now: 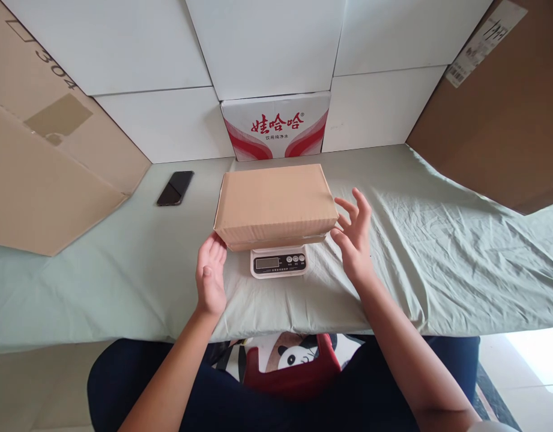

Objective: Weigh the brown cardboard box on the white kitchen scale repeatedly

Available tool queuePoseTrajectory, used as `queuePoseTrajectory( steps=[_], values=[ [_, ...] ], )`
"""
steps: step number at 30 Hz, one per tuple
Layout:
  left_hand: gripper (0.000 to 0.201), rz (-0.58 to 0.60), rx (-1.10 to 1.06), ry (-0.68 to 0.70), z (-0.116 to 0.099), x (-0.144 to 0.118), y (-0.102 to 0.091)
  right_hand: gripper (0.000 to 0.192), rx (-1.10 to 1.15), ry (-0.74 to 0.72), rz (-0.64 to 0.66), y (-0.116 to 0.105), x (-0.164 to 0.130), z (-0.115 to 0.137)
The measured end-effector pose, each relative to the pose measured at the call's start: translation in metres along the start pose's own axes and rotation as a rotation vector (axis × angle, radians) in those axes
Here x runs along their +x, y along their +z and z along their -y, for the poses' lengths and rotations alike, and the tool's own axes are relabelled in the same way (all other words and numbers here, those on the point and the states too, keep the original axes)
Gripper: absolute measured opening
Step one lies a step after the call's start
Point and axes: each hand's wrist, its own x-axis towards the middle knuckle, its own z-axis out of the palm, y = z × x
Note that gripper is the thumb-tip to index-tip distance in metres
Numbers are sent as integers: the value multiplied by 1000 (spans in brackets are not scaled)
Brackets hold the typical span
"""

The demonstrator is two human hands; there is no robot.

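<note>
A closed brown cardboard box (pixel 276 198) rests on a small white kitchen scale (pixel 280 271), covering its weighing platform. Only the scale's front panel shows, with a grey display and a few round buttons; I cannot read any figure on it. At the box's lower left corner is my left hand (pixel 212 273), fingers stretched out and partly behind the box edge. My right hand (pixel 355 237) stands by the right end of the box with its fingers spread. Whether its fingertips touch the cardboard I cannot tell. Neither hand grips anything.
Left of the box lies a black phone (pixel 176 188) on the pale green cloth (pixel 136 288). A white and red carton (pixel 276 129) stands behind, among white panels. Large cardboard sheets (pixel 496 120) flank both sides. Below the front edge shows a red item with a panda picture (pixel 294 360).
</note>
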Motion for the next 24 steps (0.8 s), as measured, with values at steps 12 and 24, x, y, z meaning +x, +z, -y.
queuePoseTrajectory(
  steps=[12, 24],
  values=[
    [76, 46, -12, -32, 2, 1, -2, 89, 36, 0, 111, 6, 2, -6],
    [73, 85, -98, -27, -3, 35, 11, 72, -40, -84, 124, 19, 41, 14]
  ],
)
